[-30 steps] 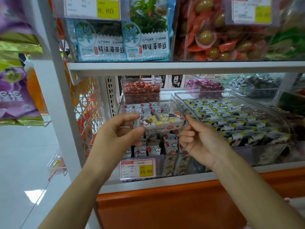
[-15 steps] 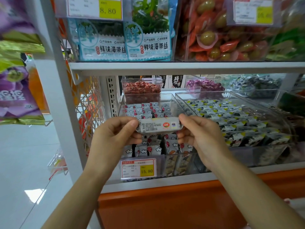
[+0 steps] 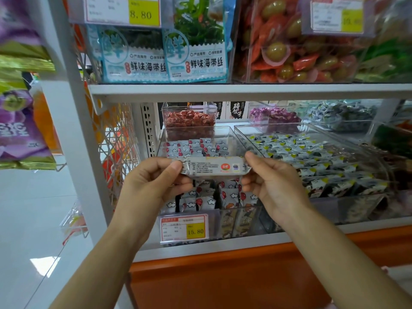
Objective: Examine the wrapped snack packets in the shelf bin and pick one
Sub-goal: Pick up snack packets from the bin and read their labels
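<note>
Seaweed packs (image 3: 165, 54) on upper shelf (image 3: 245, 89), 8.80 tag (image 3: 124, 11) above them; red sweets tub (image 3: 189, 121) at back; purple bags (image 3: 15, 130) hang left; orange panel (image 3: 223, 282) below.

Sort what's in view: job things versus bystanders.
Job: held packet, pinched at its ends by left hand and right hand; cloud-print packets in the clear bin.
Bystanders: seaweed packs, red sweets box, dark-wrapped packets, 15.80 price tag.

1. One long silvery wrapped snack packet (image 3: 214, 167) is counted.
2. Two bare hands are counted: the left hand (image 3: 151, 186) and the right hand (image 3: 272, 186).
3. Two blue-and-white printed seaweed pouches (image 3: 136, 61) are counted.
4. Three white-and-yellow paper price tags (image 3: 184, 228) are counted.
</note>
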### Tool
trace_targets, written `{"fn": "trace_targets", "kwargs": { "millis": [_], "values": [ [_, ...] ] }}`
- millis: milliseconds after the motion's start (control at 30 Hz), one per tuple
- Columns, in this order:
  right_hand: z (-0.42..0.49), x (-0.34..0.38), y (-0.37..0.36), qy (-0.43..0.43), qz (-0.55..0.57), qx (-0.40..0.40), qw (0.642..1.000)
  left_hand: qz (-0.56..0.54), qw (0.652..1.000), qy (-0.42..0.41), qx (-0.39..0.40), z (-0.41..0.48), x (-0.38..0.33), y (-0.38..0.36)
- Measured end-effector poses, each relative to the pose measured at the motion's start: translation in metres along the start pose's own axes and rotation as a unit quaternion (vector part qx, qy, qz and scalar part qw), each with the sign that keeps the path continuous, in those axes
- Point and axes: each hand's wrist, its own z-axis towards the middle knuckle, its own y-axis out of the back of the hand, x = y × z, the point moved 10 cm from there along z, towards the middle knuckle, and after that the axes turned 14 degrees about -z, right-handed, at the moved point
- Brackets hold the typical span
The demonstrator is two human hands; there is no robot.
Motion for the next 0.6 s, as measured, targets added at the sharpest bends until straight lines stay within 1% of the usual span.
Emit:
{"fn": "trace_targets", "kwargs": {
  "millis": [167,333,400,500,600],
  "values": [
    [-0.001,0.008,-0.002,0.053,-0.02,0.001,0.998,-0.063,0.998,0.029,-0.002,0.0,0.005,-0.001],
    [-0.001,0.02,0.002,0.119,-0.071,-0.013,0.99,-0.116,0.988,0.098,0.0,0.0,0.015,0.0],
    [-0.001,0.021,0.002,0.126,-0.084,-0.002,0.988,-0.084,0.992,0.099,0.01,0.0,0.015,-0.001],
    [-0.001,0.023,0.0,0.139,-0.107,0.017,0.984,-0.005,0.995,0.088,0.038,-0.002,0.015,-0.007],
    [0.0,0.022,-0.002,0.148,-0.122,0.025,0.981,0.089,0.995,0.039,0.034,-0.003,0.007,-0.005]
  ]
}}
